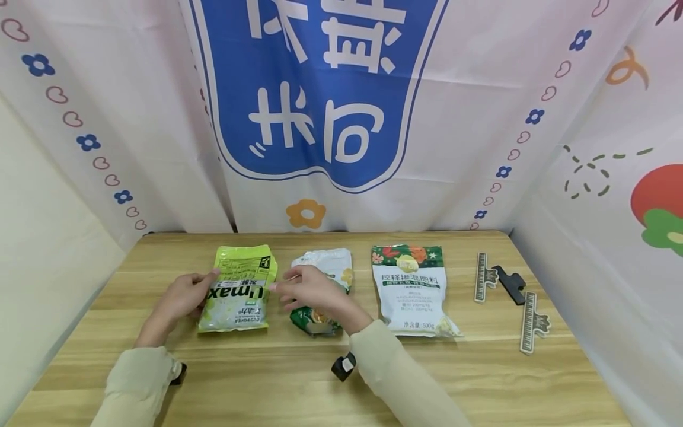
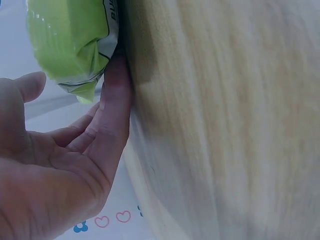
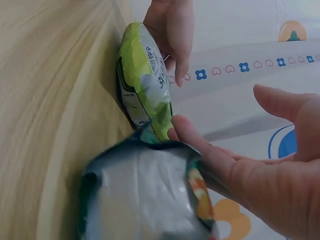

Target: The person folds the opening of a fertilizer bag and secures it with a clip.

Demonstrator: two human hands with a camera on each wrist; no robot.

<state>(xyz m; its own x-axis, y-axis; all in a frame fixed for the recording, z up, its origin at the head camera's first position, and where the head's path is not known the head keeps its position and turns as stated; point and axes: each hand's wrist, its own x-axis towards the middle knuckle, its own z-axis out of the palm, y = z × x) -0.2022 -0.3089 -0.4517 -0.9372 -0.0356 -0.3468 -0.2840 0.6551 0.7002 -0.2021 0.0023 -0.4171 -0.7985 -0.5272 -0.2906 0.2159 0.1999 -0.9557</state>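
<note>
A lime-green and white Umax bag (image 1: 237, 305) lies flat at the left of the table. My left hand (image 1: 184, 296) is at its left edge; in the left wrist view its fingers (image 2: 114, 95) extend along the underside of the green bag (image 2: 72, 42), thumb apart from it. My right hand (image 1: 316, 292) reaches over a smaller white and green bag (image 1: 336, 261) in the middle, partly hiding it. Its fingertips point at the green bag's right edge. The right wrist view shows this hand (image 3: 265, 165) with fingers extended and thumb spread, holding nothing.
Right of the middle stands out a white fertilizer bag (image 1: 413, 299) with a green and red top, lying flat. At the table's right lie a silver clip (image 1: 481, 277), a black clip (image 1: 511, 286) and another silver clip (image 1: 528, 323). A printed cloth (image 1: 459, 118) hangs behind the table.
</note>
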